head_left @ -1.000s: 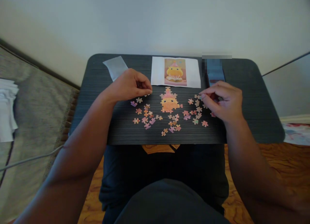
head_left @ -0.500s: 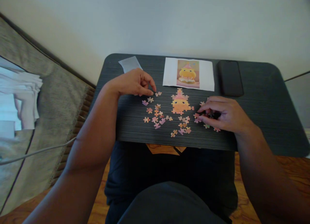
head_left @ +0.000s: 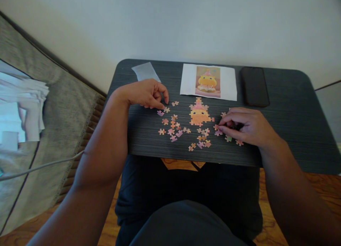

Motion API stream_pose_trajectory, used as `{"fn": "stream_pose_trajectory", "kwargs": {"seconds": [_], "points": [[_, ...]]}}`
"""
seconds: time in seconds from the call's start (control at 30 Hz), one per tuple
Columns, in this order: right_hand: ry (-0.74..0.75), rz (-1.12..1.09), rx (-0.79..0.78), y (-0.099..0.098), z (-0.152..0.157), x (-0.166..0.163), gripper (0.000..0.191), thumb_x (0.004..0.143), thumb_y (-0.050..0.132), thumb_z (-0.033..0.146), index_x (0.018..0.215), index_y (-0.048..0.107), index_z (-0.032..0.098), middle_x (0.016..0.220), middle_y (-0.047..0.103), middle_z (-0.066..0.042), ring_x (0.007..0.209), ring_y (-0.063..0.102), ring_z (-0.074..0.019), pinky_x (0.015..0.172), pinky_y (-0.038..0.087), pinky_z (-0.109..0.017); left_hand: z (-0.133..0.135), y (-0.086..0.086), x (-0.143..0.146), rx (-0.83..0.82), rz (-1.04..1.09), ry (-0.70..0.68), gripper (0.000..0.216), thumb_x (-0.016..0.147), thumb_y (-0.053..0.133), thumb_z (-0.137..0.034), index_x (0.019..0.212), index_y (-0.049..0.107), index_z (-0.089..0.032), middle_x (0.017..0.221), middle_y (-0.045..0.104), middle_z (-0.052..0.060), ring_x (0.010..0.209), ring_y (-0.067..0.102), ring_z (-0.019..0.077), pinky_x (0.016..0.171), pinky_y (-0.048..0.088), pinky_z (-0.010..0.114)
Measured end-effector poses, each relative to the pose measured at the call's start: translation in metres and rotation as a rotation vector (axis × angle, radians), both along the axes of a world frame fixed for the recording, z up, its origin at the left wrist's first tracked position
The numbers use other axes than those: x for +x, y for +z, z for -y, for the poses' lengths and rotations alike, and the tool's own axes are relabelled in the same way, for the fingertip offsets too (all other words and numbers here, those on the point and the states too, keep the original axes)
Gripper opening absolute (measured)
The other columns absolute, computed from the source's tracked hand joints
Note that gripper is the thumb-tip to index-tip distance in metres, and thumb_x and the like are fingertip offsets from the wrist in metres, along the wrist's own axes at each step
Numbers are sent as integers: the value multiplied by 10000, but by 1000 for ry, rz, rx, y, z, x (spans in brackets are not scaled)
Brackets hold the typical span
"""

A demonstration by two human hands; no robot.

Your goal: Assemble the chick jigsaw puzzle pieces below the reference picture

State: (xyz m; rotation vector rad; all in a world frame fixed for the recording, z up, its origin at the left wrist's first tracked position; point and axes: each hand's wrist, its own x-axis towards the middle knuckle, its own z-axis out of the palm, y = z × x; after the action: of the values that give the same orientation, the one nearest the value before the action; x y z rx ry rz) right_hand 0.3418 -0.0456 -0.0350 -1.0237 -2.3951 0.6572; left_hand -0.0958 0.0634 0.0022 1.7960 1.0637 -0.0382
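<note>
Over the left side of the table, my left hand is half curled, its thumb and forefinger slightly apart. Its thumb is beside a pale jigsaw piece; other fingers are tucked under and partly hidden. My right hand lies low over the pieces at right, with thumb and forefinger pinched at a pink jigsaw piece. Several pieces beneath that palm are partly covered. Between the hands lies a partly joined jigsaw, showing a yellow face with blue eyes and a pink hat.
Loose jigsaw pieces lie in groups below and beside the joined part. Behind it is a printed sheet with the picture. A dark phone lies at right, a clear plastic sleeve at back left. A wall borders the table.
My left hand has shifted a little left and toward me, from one loose piece to another. My right thumb and forefinger have drawn closer together.
</note>
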Motion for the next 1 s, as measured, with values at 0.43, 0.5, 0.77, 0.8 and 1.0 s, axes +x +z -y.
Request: {"fn": "stream_pose_trajectory", "kwargs": {"seconds": [0.43, 0.5, 0.77, 0.8, 1.0], "points": [[-124, -55, 260, -2, 2, 6, 112, 990, 818, 284, 881, 817, 309, 742, 745, -11, 624, 669, -218, 588, 477, -426, 3, 1, 6, 48, 3, -79, 275, 821, 934, -389, 1011, 806, -235, 611, 686, -30, 541, 601, 159, 618, 424, 327], [-137, -55, 300, -3, 2, 7, 111, 985, 815, 274, 878, 811, 300, 733, 728, -12, 614, 660, -213, 577, 468, -418, 2, 0, 7, 51, 7, -87, 272, 819, 931, -381, 1013, 808, -237, 611, 691, -29, 549, 609, 163, 622, 430, 327], [-136, -55, 307, 1, 3, 1, 75, 965, 797, 269, 951, 865, 297, 741, 772, -16, 615, 694, -219, 596, 499, -408, 2, -3, 9, 24, 6, -79, 295, 814, 948, -417, 1007, 807, -245, 611, 681, -32, 543, 595, 160, 628, 431, 329], [-132, -45, 292, 1, 3, 0, 97, 967, 789, 277, 989, 880, 302, 758, 785, -19, 632, 710, -226, 613, 516, -414, 2, -3, 9, 24, 5, -77, 295, 816, 946, -421, 1007, 805, -246, 609, 679, -34, 543, 591, 159, 630, 431, 328], [-96, -35, 298, -1, 1, 1, 226, 982, 751, 265, 1135, 914, 296, 837, 822, -30, 699, 744, -237, 662, 556, -420, 3, -3, 11, -4, 14, -69, 285, 840, 930, -419, 1006, 774, -248, 604, 661, -44, 559, 588, 160, 644, 427, 322]]}}
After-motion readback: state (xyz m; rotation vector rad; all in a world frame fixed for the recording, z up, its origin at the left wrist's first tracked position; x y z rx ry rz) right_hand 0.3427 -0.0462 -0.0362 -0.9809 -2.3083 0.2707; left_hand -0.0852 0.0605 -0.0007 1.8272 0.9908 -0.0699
